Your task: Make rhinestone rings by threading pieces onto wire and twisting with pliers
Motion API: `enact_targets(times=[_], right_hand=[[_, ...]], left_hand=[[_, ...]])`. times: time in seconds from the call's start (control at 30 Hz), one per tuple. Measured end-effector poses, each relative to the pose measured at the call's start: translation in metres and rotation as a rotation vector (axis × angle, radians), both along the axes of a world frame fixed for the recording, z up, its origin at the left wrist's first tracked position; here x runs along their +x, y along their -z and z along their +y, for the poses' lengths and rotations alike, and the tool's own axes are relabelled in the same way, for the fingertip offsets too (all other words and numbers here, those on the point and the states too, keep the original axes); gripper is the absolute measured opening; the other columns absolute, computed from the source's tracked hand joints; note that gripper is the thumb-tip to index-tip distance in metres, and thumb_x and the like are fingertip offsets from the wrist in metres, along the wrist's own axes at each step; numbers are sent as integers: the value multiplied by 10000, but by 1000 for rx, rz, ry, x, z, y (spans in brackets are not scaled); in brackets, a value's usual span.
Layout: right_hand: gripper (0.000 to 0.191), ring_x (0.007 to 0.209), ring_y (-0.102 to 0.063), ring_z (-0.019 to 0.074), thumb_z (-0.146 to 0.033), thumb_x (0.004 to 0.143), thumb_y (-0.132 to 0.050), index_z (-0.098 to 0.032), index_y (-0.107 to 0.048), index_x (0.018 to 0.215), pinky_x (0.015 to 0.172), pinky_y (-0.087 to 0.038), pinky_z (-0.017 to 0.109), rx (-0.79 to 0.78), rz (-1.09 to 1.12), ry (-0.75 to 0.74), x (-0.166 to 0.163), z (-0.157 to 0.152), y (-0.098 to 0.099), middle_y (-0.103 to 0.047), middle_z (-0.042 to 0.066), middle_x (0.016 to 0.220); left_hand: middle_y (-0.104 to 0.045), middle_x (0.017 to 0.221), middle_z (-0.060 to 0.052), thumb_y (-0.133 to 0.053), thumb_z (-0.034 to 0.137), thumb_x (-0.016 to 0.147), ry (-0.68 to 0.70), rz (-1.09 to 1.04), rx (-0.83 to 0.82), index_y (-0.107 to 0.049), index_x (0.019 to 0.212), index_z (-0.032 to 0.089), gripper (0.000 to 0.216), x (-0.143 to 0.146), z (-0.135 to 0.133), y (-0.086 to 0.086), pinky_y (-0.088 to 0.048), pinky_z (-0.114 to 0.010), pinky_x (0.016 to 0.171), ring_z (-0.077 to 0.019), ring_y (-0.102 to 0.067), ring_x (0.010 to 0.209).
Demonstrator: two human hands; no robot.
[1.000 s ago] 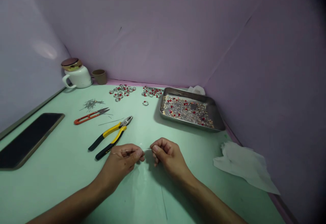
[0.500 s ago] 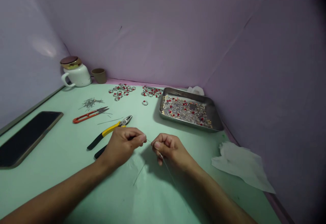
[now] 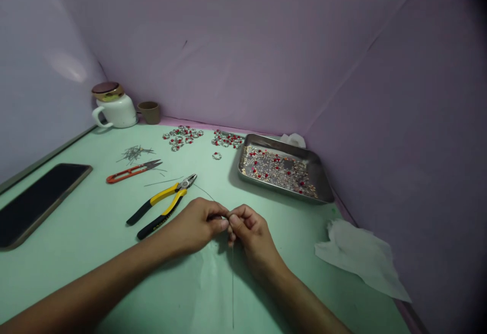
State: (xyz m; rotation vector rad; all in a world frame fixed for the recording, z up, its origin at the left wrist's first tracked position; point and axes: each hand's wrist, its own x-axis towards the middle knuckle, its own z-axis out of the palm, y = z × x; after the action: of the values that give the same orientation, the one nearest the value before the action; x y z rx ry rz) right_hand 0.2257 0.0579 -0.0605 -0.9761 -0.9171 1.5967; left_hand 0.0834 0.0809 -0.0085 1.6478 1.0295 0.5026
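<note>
We have the thin wire (image 3: 233,288) pinched in left hand (image 3: 203,225) and right hand (image 3: 252,232), fingertips meeting, neither nearer — one length points far-left toward the pliers (image 3: 183,186), another, apparently same strand, runs back toward us.

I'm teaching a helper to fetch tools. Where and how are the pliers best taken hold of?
Probably around both handles of the pliers, from the left: they splay open that way, while the metal jaws point away to the right. That side avoids the left forearm, close to the nearer handle.
</note>
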Motion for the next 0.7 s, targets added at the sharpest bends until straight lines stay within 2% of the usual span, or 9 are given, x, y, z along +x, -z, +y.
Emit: enact_targets(times=[0.2,0.37,0.6,0.7], right_hand=[[177,396,-442,67,-271,697,-623,-133,-541,621,422,-359,198,42,-255,70,-2,-4,-8,-512,-42,449],[181,413,-459,81,-279,692,-611,-134,-549,603,433,-356,205,64,-356,60,-1,-7,-7,-539,-21,453],[211,412,-457,86,-307,631,-652,-139,-538,575,425,-346,211,-3,-367,-130,2,-2,-7,-550,-8,457],[209,412,-429,79,-311,665,-621,-139,-540,579,422,-325,209,29,-414,-203,3,-2,-5,-527,-17,461]], left_hand=[[-675,616,-28,-476,164,644,-80,71,-6,-703,658,112,233,0,-1,8,-392,-223,579,-149,-560,607],[-601,533,-7,-480,220,647,-85,344,79,-697,632,140,232,-3,-1,5,-360,-226,527,-142,-516,547],[-572,511,3,-462,223,674,31,611,286,-673,608,199,222,-7,-7,-15,-293,-229,491,-130,-474,504],[-530,458,3,-448,204,666,87,672,359,-641,542,192,230,-8,-9,-20,-248,-231,454,-120,-421,453]])
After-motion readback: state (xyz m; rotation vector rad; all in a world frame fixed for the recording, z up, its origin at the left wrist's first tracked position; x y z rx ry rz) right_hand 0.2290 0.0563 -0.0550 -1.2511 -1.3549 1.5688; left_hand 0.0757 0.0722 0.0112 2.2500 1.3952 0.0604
